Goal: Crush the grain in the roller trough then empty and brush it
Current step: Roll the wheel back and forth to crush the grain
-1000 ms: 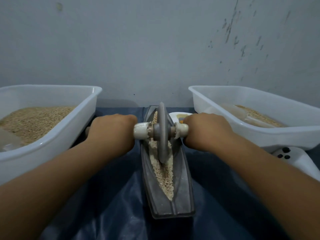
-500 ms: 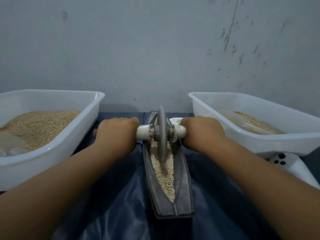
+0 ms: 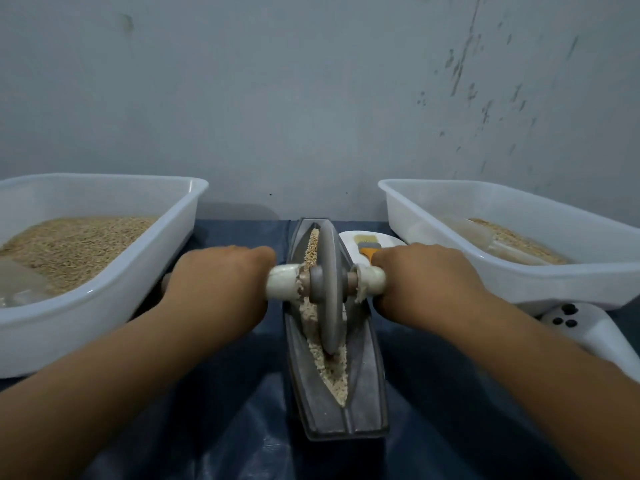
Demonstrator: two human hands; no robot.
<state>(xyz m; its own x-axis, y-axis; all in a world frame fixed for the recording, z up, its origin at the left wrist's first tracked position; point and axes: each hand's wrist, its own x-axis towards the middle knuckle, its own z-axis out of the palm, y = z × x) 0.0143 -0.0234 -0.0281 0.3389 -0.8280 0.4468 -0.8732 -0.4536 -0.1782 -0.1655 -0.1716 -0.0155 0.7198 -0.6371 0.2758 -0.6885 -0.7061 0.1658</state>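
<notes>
A grey boat-shaped roller trough lies lengthwise on the dark blue cloth, with pale crushed grain along its groove. A grey roller wheel stands upright in the groove on a cross axle with white handles. My left hand grips the left handle and my right hand grips the right handle. Behind the right hand, a brush with an orange ferrule lies on a white plate, partly hidden.
A white plastic tub with whole grain stands at the left. Another white tub with some grain and a clear scoop stands at the right. A white device with dark buttons lies under its near edge. A grey wall closes the back.
The wheel has rolled toward me along the trough, and both hands came back with it. More of the brush shows behind the right hand.
</notes>
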